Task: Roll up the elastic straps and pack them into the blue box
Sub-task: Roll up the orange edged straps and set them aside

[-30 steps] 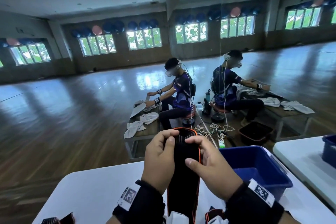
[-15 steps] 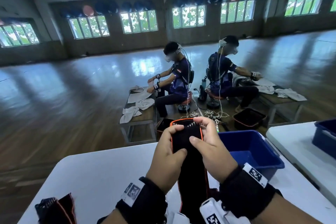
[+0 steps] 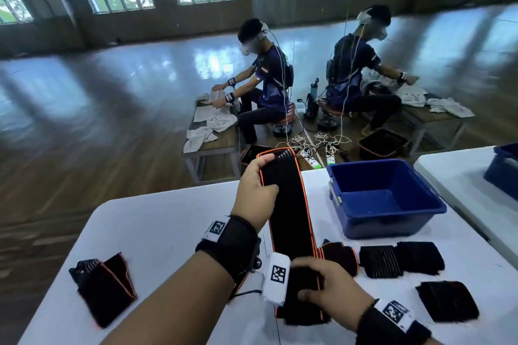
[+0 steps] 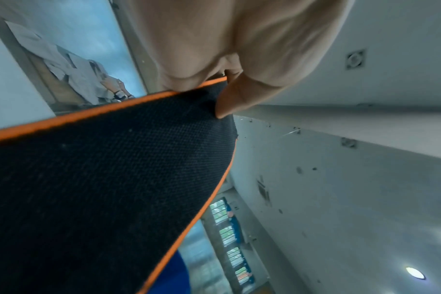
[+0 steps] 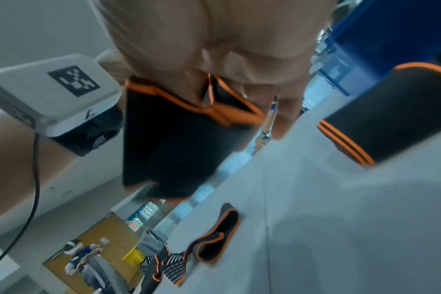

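Observation:
A long black elastic strap (image 3: 288, 204) with orange edging stretches above the white table (image 3: 157, 235) between my hands. My left hand (image 3: 256, 185) pinches its far end, thumb on the fabric (image 4: 113, 179) in the left wrist view. My right hand (image 3: 325, 291) grips the near end, where the strap (image 5: 174, 139) hangs doubled under my fingers. The blue box (image 3: 384, 199) stands at the right of the strap and looks empty. Several more black straps (image 3: 400, 259) lie on the table in front of the box.
A folded strap (image 3: 105, 286) lies at the table's left. A second white table (image 3: 476, 185) with another blue bin (image 3: 504, 168) stands at the right. Beyond the table edge, two persons sit at benches with towels, cables on the wood floor.
My right hand left the strap's far end and now grips its near end by my wrist. The strap is drawn out long. The head view tilted down, showing more straps.

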`<state>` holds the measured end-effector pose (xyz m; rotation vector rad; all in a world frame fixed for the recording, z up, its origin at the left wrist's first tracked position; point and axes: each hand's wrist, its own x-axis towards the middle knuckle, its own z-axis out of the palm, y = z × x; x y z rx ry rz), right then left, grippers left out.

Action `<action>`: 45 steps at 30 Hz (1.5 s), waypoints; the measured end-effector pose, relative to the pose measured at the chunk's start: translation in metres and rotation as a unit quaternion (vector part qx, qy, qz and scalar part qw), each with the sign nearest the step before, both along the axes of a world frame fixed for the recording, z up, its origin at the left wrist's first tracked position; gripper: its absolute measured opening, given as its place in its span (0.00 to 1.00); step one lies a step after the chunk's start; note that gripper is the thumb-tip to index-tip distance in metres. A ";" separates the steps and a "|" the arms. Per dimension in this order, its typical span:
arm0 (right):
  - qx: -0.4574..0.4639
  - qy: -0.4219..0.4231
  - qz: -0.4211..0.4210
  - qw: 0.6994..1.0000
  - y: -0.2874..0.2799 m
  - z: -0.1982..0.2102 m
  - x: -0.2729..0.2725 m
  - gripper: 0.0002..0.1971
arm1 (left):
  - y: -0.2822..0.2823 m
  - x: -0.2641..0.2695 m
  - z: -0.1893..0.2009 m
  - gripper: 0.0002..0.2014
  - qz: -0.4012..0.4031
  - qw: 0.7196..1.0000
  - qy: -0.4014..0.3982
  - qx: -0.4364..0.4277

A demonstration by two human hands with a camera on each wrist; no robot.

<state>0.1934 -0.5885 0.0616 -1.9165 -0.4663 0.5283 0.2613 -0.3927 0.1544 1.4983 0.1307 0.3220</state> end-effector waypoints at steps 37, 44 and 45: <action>-0.200 0.050 -0.126 0.970 -0.012 -0.084 -0.034 0.07 | 0.028 -0.121 -0.159 0.04 -0.231 0.822 0.312 0.417; -0.164 0.103 -0.104 0.976 -0.011 -0.086 -0.027 0.09 | 0.009 -0.148 -0.170 0.10 -0.131 0.870 0.341 0.331; -0.149 0.119 -0.112 0.975 -0.011 -0.086 -0.026 0.10 | 0.007 -0.150 -0.169 0.11 -0.124 0.871 0.343 0.329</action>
